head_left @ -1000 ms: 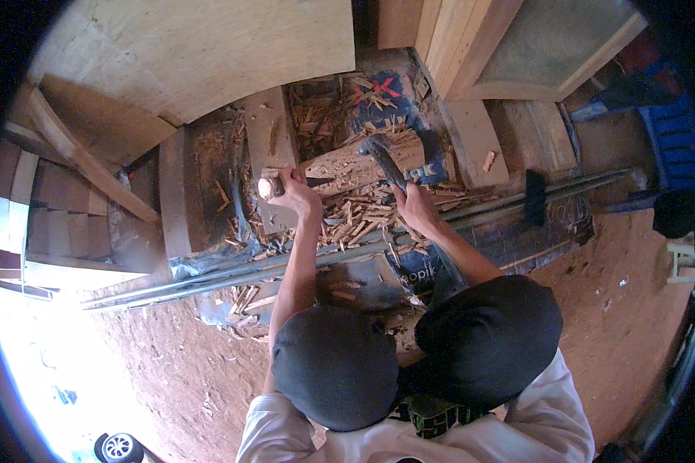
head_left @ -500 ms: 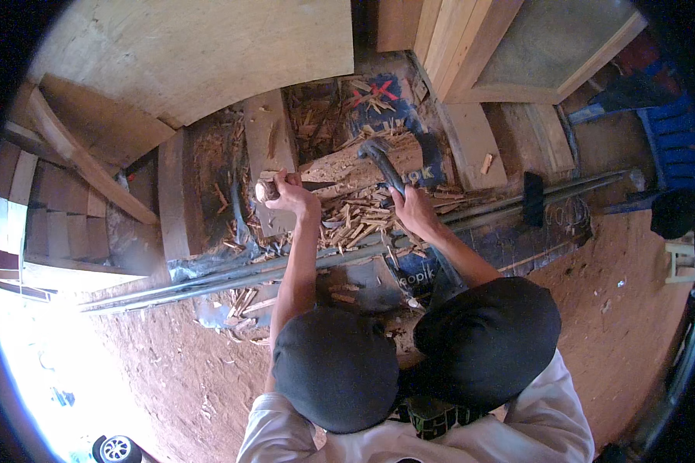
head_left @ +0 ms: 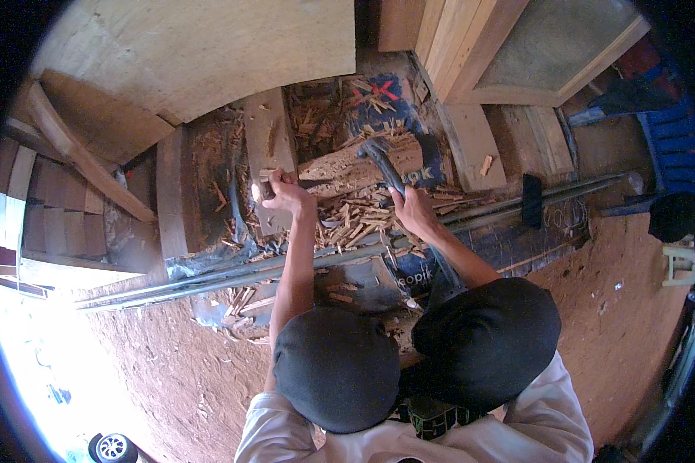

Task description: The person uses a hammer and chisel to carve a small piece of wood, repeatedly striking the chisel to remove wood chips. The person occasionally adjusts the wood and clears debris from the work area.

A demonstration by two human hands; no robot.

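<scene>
My left hand (head_left: 284, 193) is closed around the stout wooden handle of a chisel (head_left: 310, 184). Its dark blade points right, along the near side of a rough, pale block of wood (head_left: 340, 166). My right hand (head_left: 414, 210) grips a dark-handled hammer (head_left: 386, 163) low on its handle. The hammer's head is over the block, to the right of the chisel and apart from it. Loose wood chips (head_left: 359, 224) lie heaped between my hands, on the near side of the block.
A plank (head_left: 269, 127) lies under my left hand, and thick timber (head_left: 176, 193) stands further left. Long metal pipes (head_left: 208, 284) cross in front of my knees. A large plywood sheet (head_left: 232, 46) is at the far left, a wooden frame (head_left: 510, 94) at the far right, blue plastic chair (head_left: 668, 143) beyond.
My left hand has shifted very slightly with the chisel, and its wrist has turned a little. The hammer in my right hand stays almost in the same place.
</scene>
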